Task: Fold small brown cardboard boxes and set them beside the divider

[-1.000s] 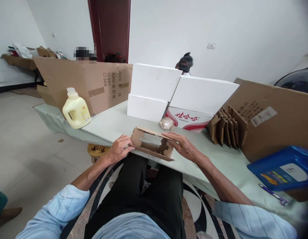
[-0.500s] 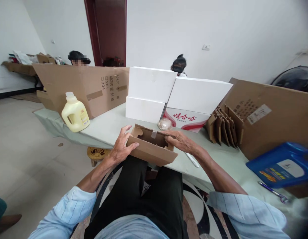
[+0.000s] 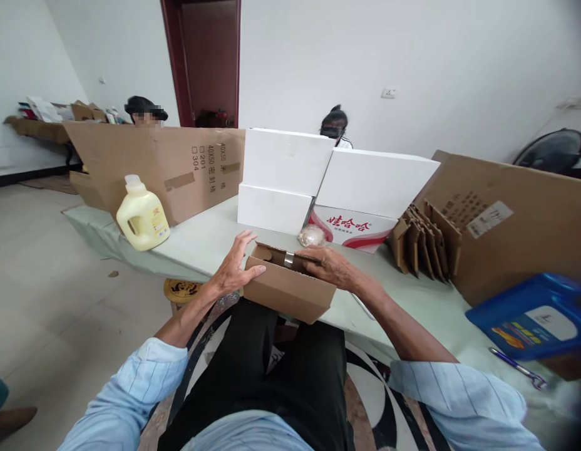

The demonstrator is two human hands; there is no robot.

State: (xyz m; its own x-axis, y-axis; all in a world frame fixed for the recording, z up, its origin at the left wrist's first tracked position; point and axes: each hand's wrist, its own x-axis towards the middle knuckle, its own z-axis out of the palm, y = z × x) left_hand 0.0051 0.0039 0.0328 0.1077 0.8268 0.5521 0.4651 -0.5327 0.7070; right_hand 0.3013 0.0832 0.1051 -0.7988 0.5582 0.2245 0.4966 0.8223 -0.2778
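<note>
A small brown cardboard box with its top open rests at the table's near edge, above my lap. A strip of clear tape shows on its far wall. My left hand is at the box's left end, open, its fingers stretched upward and its thumb against the top corner. With bent fingers my right hand grips the far right edge of the box; some fingertips are hidden inside. Just behind the box lies a roll of clear tape. A thin white tool lies partly hidden under my right forearm.
White boxes are stacked across the table. Folded cardboard pieces stand on the right, near a blue jug and a purple-handled tool. A yellow jug stands left. Two people sit beyond the boxes.
The box has tipped so that its front faces me more and its opening looks narrower. My left fingers have lifted and spread away from it. My right hand has shifted slightly left along the far edge.
</note>
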